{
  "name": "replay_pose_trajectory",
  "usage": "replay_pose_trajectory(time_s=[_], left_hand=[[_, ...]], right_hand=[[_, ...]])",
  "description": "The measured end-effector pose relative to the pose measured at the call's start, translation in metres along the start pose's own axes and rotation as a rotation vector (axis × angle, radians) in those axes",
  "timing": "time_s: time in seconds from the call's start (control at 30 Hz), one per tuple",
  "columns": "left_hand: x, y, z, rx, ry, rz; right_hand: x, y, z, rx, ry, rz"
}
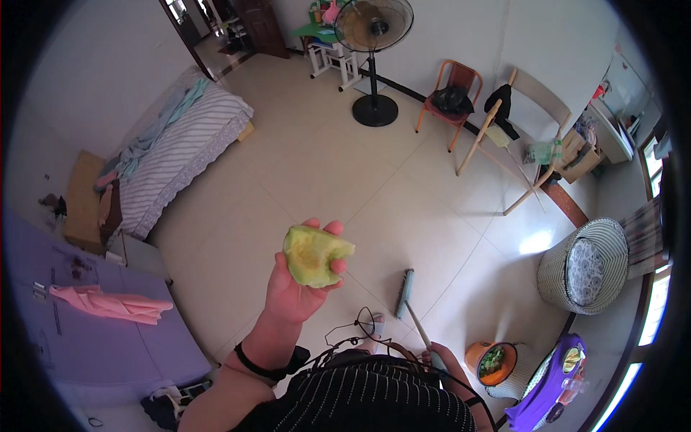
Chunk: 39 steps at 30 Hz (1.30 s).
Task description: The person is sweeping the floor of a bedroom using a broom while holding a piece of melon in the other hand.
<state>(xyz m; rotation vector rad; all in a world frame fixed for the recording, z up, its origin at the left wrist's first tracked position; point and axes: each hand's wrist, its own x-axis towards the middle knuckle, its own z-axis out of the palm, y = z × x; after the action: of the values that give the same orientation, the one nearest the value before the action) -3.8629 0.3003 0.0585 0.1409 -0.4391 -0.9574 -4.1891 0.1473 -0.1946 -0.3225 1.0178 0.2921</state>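
My left hand [301,291] is raised in the middle of the view with its fingers wrapped round a bitten piece of pale green fruit [309,257]. The fruit has a yellowish hollow and a notch on its right side; its exact kind I cannot tell. Lower right, my right hand [439,354] grips the pale handle of a mop or broom [417,324]. Its long grey-green head [405,294] rests on the tiled floor beside my foot [374,325]. Part of my right hand's fingers is hidden behind the handle and dark cords.
An orange bin [473,358] with green scraps stands near my right hand, below a woven basket [551,277]. A bed [173,155] and purple cabinet [122,345] line the left. A standing fan [374,108], red chair [450,93] and folding chair [540,97] stand farther off.
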Motion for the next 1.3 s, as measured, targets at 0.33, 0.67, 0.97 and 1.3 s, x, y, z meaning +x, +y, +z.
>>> replay_pose_trajectory(time_s=[0.33,0.67,0.97,1.3], left_hand=[[0.007,0.001,-0.003,-0.009,-0.066,-0.003],[0.015,-0.011,0.003,-0.032,-0.096,-0.027],[0.028,-0.031,0.007,-0.06,-0.122,-0.078],[0.034,-0.047,0.008,-0.179,-0.08,-0.126]], right_hand=[[0.015,-0.003,-0.025,-0.065,0.08,-0.059],[-0.011,0.003,-0.054,0.005,0.134,-0.149],[-0.051,0.018,-0.042,0.017,0.275,-0.127],[-0.012,0.023,-0.07,-0.159,0.247,-0.125]])
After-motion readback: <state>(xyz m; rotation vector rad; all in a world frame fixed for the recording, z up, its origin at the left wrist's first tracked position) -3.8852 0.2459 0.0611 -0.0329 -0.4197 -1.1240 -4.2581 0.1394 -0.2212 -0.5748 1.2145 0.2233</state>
